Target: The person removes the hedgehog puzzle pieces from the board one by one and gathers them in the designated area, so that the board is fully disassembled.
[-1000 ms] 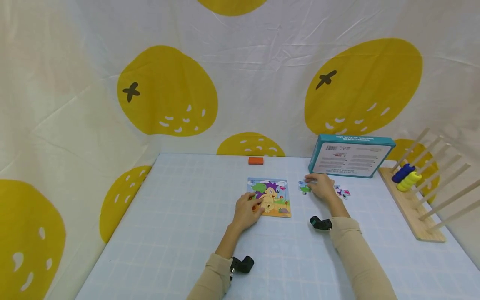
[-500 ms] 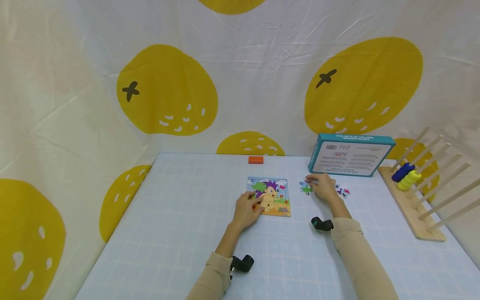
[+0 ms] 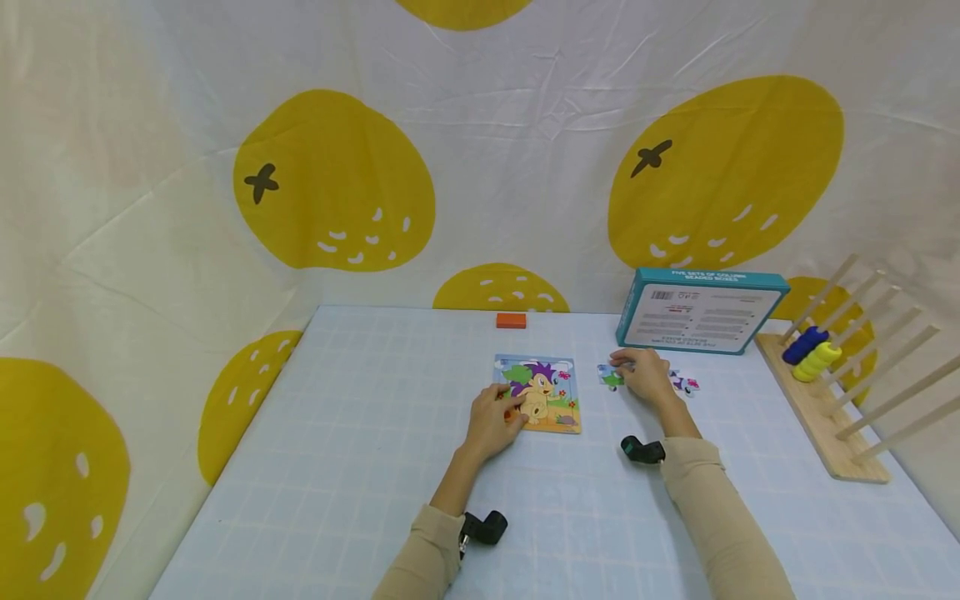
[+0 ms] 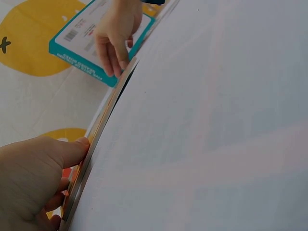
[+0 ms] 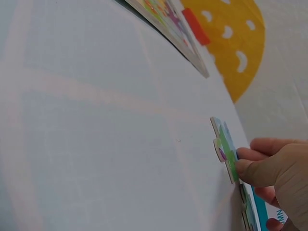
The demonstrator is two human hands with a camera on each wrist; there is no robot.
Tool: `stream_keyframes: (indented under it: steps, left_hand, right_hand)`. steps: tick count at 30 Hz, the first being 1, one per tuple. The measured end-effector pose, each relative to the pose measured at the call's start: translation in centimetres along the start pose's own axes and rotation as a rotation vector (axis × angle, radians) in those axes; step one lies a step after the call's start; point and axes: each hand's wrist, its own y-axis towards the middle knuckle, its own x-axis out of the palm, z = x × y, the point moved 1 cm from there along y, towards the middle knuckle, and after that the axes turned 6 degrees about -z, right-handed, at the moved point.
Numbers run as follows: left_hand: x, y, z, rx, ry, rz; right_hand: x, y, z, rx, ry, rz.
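Observation:
In the head view a square jigsaw puzzle (image 3: 564,410) with a purple-haired hedgehog picture lies flat on the table. My left hand (image 3: 491,423) rests on its left side, the thumb near the lower edge and the fingers over the picture. The left wrist view shows the left thumb (image 4: 76,150) against the puzzle's near edge. Right of the puzzle, my right hand (image 3: 643,375) pinches a green and blue puzzle piece (image 5: 224,147) at its end between thumb and fingers. More puzzle pieces (image 3: 686,384) with pink and purple print lie partly hidden behind that hand.
Behind the right hand stands a teal and white box (image 3: 705,312). A wooden peg rack (image 3: 825,425) with blue beads (image 3: 804,345) and yellow beads (image 3: 817,362) is at the right. An orange block (image 3: 512,321) lies at the table's back edge, before a patterned curtain (image 3: 525,183).

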Motion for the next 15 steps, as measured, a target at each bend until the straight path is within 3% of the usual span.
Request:
stream_keyframes:
  steps: [15]
  left_hand:
    - [0.14,-0.01,-0.14,0.022,0.009,0.013]
  right_hand:
    - [0.22,0.01,0.2,0.007,-0.006,0.006]
